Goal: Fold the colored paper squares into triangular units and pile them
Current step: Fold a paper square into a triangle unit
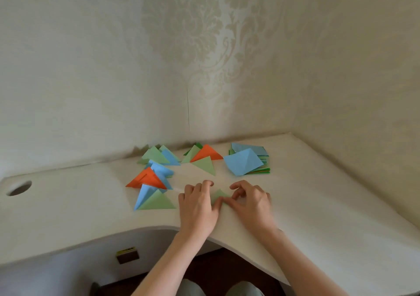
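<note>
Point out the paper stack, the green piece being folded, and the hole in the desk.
paper stack (244, 162), head view, on the blue top sheet.
green piece (218, 196), head view, on the tip showing between the hands.
hole (19, 188), head view, on its dark middle.

A small green paper (218, 196) lies flat on the desk (91, 216), folded to a point that aims away from the person. Most of it is hidden. Left of it sit folded triangles (156, 175) in green, blue and orange, some leaning on each other. More triangles (202, 157) lie farther back, one orange, the rest green. At the back right is a stack (256, 161) of flat paper squares. The top blue square (243, 161) is turned like a diamond and has a crease
</note>
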`<state>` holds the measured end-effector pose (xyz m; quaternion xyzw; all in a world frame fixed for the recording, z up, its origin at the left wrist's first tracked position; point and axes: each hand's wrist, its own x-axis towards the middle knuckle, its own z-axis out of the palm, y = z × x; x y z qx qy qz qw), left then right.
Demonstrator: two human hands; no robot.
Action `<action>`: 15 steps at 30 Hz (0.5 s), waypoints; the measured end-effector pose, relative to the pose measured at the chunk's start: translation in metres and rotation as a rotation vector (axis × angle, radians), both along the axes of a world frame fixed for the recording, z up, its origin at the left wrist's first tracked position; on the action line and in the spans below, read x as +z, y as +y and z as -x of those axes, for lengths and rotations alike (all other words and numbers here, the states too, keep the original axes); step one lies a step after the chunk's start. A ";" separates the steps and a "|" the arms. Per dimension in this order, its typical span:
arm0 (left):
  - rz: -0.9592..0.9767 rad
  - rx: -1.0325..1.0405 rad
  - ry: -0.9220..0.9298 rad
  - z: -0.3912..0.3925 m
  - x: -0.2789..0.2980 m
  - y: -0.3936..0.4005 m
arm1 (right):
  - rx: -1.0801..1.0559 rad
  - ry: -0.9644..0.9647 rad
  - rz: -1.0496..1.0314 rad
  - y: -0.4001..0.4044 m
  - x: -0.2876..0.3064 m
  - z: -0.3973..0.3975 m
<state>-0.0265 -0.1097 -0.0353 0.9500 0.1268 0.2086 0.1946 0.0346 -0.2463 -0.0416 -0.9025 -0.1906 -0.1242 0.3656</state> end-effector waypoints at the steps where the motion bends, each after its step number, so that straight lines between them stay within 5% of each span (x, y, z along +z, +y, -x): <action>1: 0.010 0.008 0.005 -0.001 -0.001 0.000 | 0.000 0.024 0.013 0.000 -0.001 -0.001; 15: 0.392 -0.118 0.015 0.002 0.003 0.029 | 0.038 0.224 0.048 -0.003 0.010 -0.005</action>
